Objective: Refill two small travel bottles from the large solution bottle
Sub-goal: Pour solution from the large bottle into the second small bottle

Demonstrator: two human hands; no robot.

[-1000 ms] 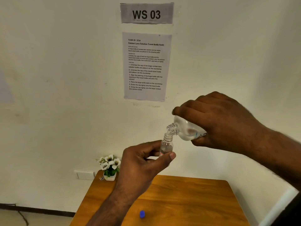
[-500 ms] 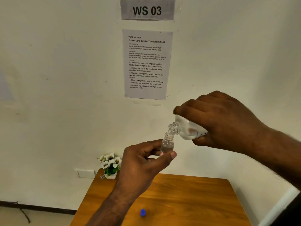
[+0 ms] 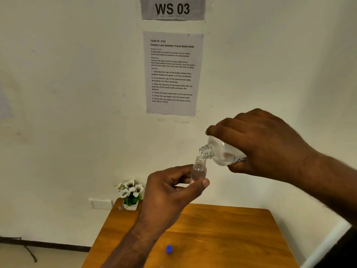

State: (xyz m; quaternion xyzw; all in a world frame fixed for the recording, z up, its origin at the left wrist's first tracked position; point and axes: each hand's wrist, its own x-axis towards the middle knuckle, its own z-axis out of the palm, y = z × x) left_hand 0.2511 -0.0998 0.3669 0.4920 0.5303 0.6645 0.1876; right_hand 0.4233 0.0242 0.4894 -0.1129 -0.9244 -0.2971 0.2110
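Setting: white wall, wooden tabletop (image 3: 222, 238) below.
Left hand (image 3: 170, 190): grip closed around the upright small travel bottle (image 3: 199, 169).
Right hand (image 3: 266, 144): grip wrapped around the large solution bottle (image 3: 220, 151), tipped, mouth at the small one's opening.
Tabletop: blue cap (image 3: 169, 249), flower pot (image 3: 131, 196).

Wall sign (image 3: 172, 9) "WS 03" – sheet (image 3: 172, 73) below: "TASK ID 3724", "Contact Lens Solution Travel Bottle Refill".

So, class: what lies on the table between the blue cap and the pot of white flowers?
In the head view, only bare wood of the table lies between the blue cap and the flower pot; the left forearm crosses above it.
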